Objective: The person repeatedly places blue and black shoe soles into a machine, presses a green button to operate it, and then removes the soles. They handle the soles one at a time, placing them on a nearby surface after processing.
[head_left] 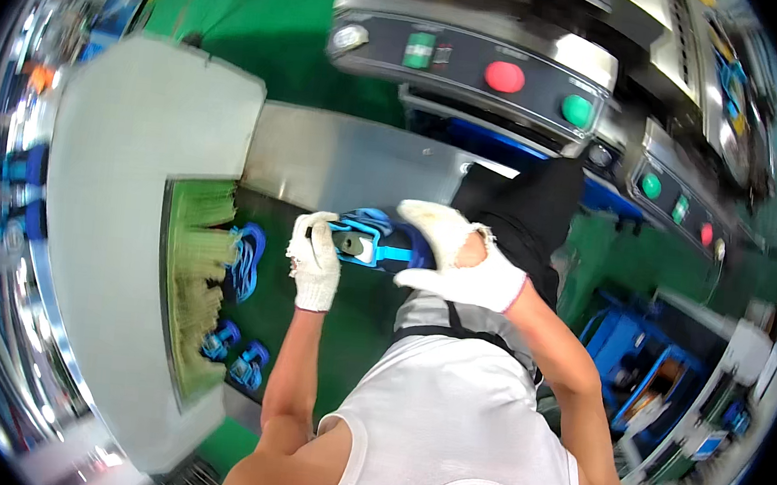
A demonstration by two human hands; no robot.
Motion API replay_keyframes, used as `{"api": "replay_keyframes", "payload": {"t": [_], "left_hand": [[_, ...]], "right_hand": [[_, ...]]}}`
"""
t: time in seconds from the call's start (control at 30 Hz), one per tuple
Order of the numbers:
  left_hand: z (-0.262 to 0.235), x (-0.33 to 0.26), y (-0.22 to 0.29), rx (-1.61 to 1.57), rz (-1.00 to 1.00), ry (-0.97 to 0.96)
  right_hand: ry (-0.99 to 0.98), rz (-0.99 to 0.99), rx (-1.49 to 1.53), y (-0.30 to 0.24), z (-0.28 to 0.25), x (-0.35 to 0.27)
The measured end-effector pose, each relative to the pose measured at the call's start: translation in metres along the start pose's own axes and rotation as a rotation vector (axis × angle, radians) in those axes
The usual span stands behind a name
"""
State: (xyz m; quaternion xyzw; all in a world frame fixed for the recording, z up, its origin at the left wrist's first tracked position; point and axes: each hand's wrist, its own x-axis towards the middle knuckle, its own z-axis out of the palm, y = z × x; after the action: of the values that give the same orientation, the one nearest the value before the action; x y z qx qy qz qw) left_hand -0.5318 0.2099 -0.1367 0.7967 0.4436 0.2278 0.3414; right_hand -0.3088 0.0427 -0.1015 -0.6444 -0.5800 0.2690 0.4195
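A dark navy shoe with bright blue straps (394, 253) lies between my two hands, above a dark green belt. A grey and white piece shows in its opening, probably a shoe last. My left hand (316, 259), in a white knit glove, is closed on the shoe's left end with the fingers curled over it. My right hand (466, 258), gloved the same way, cups the right end, thumb on the near side and fingers on the far side. Its glove leaves some skin bare at the back.
Left, a grey machine housing (113, 218) has a fringe curtain (195, 290); beside it lie a blue shoe (246, 262) and blue-strapped shoes (250, 365). A metal plate (341, 155) stands beyond. A control panel (474, 61) with red and green buttons is far ahead; a blue rack (637, 357) stands right.
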Motion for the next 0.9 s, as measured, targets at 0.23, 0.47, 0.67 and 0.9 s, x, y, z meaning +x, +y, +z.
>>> {"api": "replay_keyframes", "payload": {"t": [0.23, 0.47, 0.67, 0.9], "left_hand": [[0.117, 0.036, 0.143, -0.399, -0.109, -0.376], [0.184, -0.031, 0.307, -0.079, 1.066, -0.767], [0.226, -0.089, 0.411, 0.004, 1.471, -1.254], [0.359, 0.042, 0.516, -0.231, 1.333, -0.631]], "right_hand": [[0.453, 0.161, -0.171, -0.003, -0.073, -0.104], [0.657, 0.643, -0.045, -0.039, -0.100, -0.226], [1.077, 0.748, -0.203, -0.003, -0.105, -0.272], [1.626, 0.764, 0.646, 0.015, -0.061, -0.319]]}}
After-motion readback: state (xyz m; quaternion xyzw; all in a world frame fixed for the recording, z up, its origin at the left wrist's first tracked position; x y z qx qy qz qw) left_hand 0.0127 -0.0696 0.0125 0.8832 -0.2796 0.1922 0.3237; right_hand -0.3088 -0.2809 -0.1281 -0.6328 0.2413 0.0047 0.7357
